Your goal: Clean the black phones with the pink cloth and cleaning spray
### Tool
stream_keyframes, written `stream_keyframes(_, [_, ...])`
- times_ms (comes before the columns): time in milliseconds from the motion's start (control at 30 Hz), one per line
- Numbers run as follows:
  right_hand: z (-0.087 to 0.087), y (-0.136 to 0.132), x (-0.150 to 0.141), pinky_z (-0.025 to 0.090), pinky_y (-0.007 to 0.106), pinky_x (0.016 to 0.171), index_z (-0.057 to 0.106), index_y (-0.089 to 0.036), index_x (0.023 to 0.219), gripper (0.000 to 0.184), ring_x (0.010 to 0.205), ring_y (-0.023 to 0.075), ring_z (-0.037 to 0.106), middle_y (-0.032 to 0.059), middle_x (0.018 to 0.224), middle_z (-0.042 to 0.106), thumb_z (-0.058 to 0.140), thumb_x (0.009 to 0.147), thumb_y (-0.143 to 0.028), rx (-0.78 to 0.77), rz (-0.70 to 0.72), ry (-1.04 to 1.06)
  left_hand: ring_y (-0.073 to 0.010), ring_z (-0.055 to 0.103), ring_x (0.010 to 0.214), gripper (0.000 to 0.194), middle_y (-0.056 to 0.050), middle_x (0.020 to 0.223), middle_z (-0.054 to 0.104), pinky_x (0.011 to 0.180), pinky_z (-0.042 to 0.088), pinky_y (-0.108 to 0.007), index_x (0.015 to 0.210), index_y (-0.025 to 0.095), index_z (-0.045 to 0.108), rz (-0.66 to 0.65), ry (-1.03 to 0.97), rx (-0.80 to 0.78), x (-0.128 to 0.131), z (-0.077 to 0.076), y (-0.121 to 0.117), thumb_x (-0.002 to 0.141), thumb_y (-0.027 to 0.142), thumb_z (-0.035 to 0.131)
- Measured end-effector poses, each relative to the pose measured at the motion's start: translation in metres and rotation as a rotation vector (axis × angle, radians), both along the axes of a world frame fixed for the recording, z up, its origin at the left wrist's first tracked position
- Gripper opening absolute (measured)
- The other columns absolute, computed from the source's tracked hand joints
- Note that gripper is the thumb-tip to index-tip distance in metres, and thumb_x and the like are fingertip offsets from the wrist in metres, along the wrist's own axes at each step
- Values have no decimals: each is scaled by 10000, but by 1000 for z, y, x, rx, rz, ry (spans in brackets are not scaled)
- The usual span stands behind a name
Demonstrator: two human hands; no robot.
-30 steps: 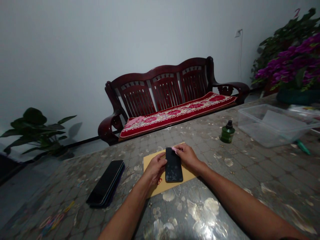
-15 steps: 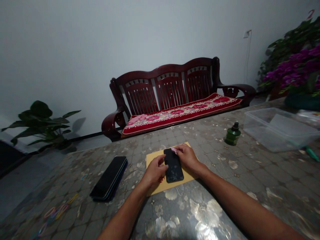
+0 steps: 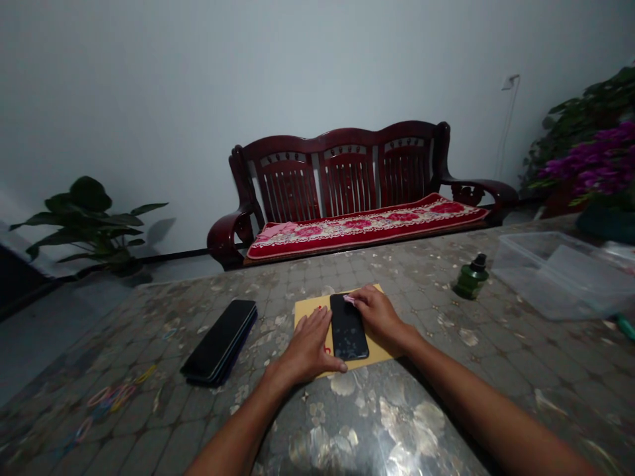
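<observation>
A black phone [image 3: 348, 326] lies face up on a yellow envelope [image 3: 305, 309] on the patterned table [image 3: 397, 410]. My left hand [image 3: 308, 344] lies flat beside the phone's left edge, fingers stretched out, thumb against its near corner. My right hand [image 3: 379, 315] rests on the phone's right side, its fingertips pinched on a small pink piece [image 3: 349, 299] at the phone's top right corner.
A stack of dark phones [image 3: 220, 340] lies to the left. Coloured rubber bands [image 3: 106, 398] are scattered at the near left. A small green bottle [image 3: 471, 277] and a clear plastic box [image 3: 565, 274] stand at the right. A wooden bench [image 3: 357, 192] and plants lie beyond the table.
My left hand has slid down the phone's left edge and flattened out on the envelope. The camera has turned slightly; the right hand stays at the phone's top corner.
</observation>
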State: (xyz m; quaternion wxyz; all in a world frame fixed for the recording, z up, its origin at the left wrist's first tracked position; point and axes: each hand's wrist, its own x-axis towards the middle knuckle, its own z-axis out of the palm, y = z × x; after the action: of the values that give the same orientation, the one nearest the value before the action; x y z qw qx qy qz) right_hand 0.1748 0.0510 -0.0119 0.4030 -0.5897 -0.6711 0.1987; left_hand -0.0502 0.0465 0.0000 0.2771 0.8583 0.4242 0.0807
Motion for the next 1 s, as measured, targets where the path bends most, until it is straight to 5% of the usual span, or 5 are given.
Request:
stream_keyframes(300, [12,9,-4,422,274,843,774,-207,1050,238,936,192,586,72,947,664,546,981,-192,-6,132,-459,-419,228,1522,1130,-225,1626,305,1234,135,-572,1522,191,414,12,1,17,1,12,-4,556,492,917])
stream_keyframes(533, [12,-21,-1,415,289,810,759,-212,1043,261,947,208,560,78,976,649,512,979,-158,116,361,-514,-407,259,1515,1109,-217,1620,325,1231,153,-549,1502,201,443,28,-57,25,-1,5,-2,541,476,922])
stream_keyframes(800, [12,4,8,419,295,785,753,-179,1079,288,895,204,563,80,916,633,483,984,-149,96,190,-516,-404,297,1501,1089,-222,1604,355,1223,176,-539,1464,199,490,25,-98,25,-3,1,2,507,471,932])
stream_keyframes(1000, [12,-17,3,430,280,791,746,-223,1075,279,904,194,565,67,948,630,492,976,-165,79,322,-503,-389,331,1488,1057,-162,1599,394,1225,191,-504,1431,247,535,40,-185,41,-5,-8,4,492,536,925])
